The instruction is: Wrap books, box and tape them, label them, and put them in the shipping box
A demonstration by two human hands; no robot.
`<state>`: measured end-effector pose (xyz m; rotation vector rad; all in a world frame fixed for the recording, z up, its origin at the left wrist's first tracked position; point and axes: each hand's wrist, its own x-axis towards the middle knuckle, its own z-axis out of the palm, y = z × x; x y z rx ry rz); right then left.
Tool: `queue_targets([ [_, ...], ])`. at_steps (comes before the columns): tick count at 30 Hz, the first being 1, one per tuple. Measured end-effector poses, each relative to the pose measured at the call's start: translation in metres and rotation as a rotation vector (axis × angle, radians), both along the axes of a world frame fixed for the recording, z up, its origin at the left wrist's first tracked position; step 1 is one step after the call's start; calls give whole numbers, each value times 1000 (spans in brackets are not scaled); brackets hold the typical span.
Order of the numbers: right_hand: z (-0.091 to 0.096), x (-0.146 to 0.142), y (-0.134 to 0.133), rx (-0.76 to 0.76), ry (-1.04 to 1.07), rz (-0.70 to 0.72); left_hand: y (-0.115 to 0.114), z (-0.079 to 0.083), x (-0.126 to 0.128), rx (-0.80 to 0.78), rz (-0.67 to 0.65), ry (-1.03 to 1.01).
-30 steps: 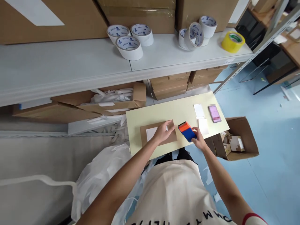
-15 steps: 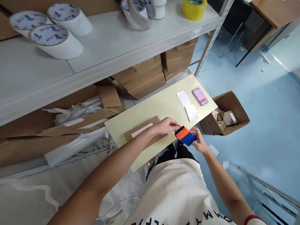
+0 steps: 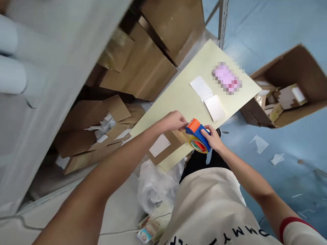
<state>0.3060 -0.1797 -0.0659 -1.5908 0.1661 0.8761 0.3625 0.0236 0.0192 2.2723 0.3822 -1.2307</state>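
A blue and orange tape dispenser with a roll of tape in it is in my right hand, whose fingers wrap round its blue body. The roll faces down toward my legs. My left hand is closed in a pinch at the front edge of the dispenser; what lies between its fingertips is too small to make out. Below my left hand, a flat cardboard box bearing a white label rests on the pale yellow table, partly covered by the dispenser.
White cards and a blurred pink object lie on the table. An open carton holding small boxes stands right, near paper scraps on the floor. At left are a grey shelf, cartons and a plastic bag.
The view has swung down and turned. The dispenser has been rotated in my right hand, so its tape roll now shows. My left hand has tightened into a pinch at its front edge.
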Motion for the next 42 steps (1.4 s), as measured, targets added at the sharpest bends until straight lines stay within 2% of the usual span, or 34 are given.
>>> queue_targets([
  [4,-26,-14,0,67,243,-20,12,-30,19,52,-165,218],
  [8,-46,-52,-9,91,426,-37,33,-56,22,235,-364,303],
  [11,-54,-79,-6,77,520,-52,39,-72,18,337,-538,363],
  [15,-58,-98,6,34,576,-42,26,-82,7,455,-728,346],
  [19,-60,-105,12,6,604,-28,13,-81,-4,521,-826,309],
  [24,-61,-110,11,-2,630,5,20,-73,-14,434,-917,183],
  [28,-63,-110,8,33,647,-6,40,-69,-39,-15,-981,117],
  [30,-64,-108,6,52,662,12,50,-69,-55,-165,-1005,124],
  [33,-64,-99,6,157,727,17,65,-70,-71,-167,-979,109],
  [36,-61,-74,15,293,729,14,87,-69,-71,-119,-855,45],
  [39,-60,-28,42,376,693,92,115,-65,-71,-8,-612,-62],
  [42,-58,32,83,386,648,215,134,-63,-82,193,-252,-202],
])
